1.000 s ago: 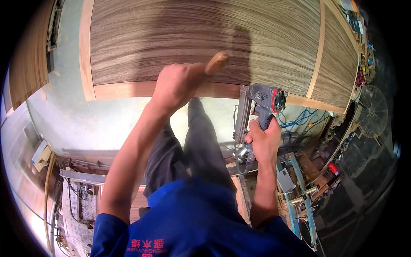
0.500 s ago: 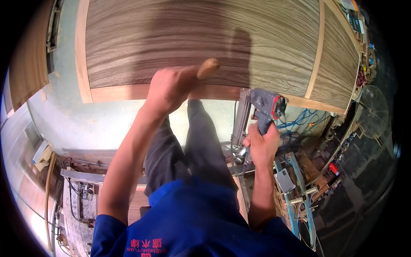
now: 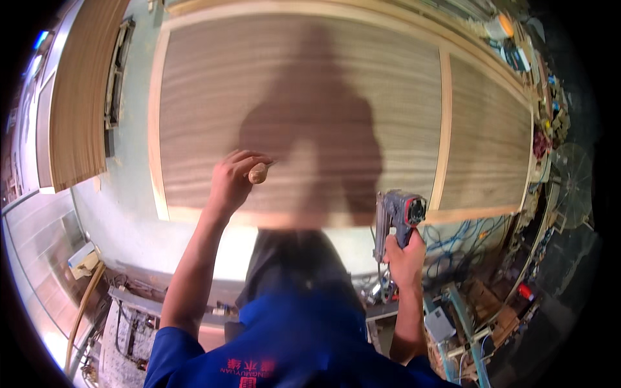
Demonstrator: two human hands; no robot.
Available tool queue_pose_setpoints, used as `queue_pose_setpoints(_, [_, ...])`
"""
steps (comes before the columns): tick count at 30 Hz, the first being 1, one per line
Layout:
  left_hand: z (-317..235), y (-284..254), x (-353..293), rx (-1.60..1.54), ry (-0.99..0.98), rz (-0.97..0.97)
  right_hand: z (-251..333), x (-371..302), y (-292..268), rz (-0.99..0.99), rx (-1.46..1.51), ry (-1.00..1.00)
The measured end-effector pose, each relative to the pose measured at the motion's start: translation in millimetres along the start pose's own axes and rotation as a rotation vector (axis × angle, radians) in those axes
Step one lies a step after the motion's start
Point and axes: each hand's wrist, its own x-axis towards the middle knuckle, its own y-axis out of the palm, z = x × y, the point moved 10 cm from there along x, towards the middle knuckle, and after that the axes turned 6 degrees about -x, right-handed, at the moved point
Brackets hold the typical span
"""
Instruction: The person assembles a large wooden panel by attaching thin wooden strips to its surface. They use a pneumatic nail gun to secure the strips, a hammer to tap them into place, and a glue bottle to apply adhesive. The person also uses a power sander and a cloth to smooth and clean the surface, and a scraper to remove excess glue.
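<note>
My left hand point(image 3: 229, 182) is closed around a tool with a rounded wooden handle point(image 3: 257, 173). The butt of that handle faces up; the rest is mostly hidden by my fingers and blurred, so its kind does not show. Below it lies a large framed wooden panel point(image 3: 213, 84) with brown wavy grain and pale edge strips. On the right, my right hand point(image 3: 407, 258) grips a dark grey nail gun point(image 3: 404, 210) with a red-ringed black end cap. The nail gun is over the panel's near edge, its long magazine on the left side.
Stacked brown boards point(image 3: 84, 97) stand at the left. Blue hoses point(image 3: 462, 236) coil on the floor right of the nail gun. A round fan guard point(image 3: 572, 184) and a cluttered bench edge run along the right. Behind me stands a machine frame point(image 3: 129, 336).
My view has shifted, showing more of the panel. My left hand, still holding the wooden-handled tool, has moved left, away from the nail gun. The nail gun stays in my right hand.
</note>
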Motion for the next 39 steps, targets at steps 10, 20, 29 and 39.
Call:
queue_pose_setpoints(10, [68.4,-19.8,296.6,0.141,0.175,-0.057,150.3,127.1,16.8,-0.011,0.064,0.058])
queue_pose_setpoints(20, [83.8,-7.8,368.1,0.074,0.340,-0.064,284.2,253.4,80.6,0.031,0.210,-0.102])
queue_pose_setpoints(29, [89.8,-5.8,372.2,0.074,0.269,-0.062,305.5,288.8,122.0,0.081,0.192,-0.123])
queue_pose_setpoints(39, [92.3,-7.5,371.6,0.064,0.247,-0.088,305.4,285.3,125.7,0.034,0.200,-0.086])
